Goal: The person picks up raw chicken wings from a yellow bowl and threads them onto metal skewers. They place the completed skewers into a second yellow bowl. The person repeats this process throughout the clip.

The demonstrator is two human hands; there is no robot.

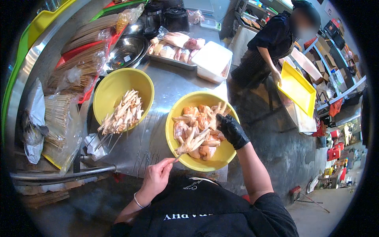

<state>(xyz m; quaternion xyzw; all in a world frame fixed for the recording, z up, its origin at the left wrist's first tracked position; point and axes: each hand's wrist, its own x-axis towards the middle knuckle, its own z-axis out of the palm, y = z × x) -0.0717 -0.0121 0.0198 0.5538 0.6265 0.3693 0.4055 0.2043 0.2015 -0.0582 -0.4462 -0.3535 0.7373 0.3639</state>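
My bare left hand [157, 175] grips the end of a metal skewer [177, 158] at the near rim of the right yellow bowl [229, 153]. Threaded on that skewer are pale chicken feet [192, 142], held over the bowl. Inside lie raw chicken pieces [181, 130] with an orange tint, wings among them. My right hand [234, 130], in a black glove, pinches a loose chicken foot [213, 117] above the bowl's right side; its toes are blurred. In the left yellow bowl [108, 89] rests a heap of skewered chicken feet [125, 111], metal skewer ends jutting over its near rim.
Bare metal skewers [145, 158] lie on the steel table [161, 80]. Behind are a tray of raw meat [177, 49], a white plastic tub [213, 62] and steel bowls [127, 53]. Bagged wooden sticks [59, 118] fill the left side. A co-worker [272, 44] holds a yellow tray [296, 89].
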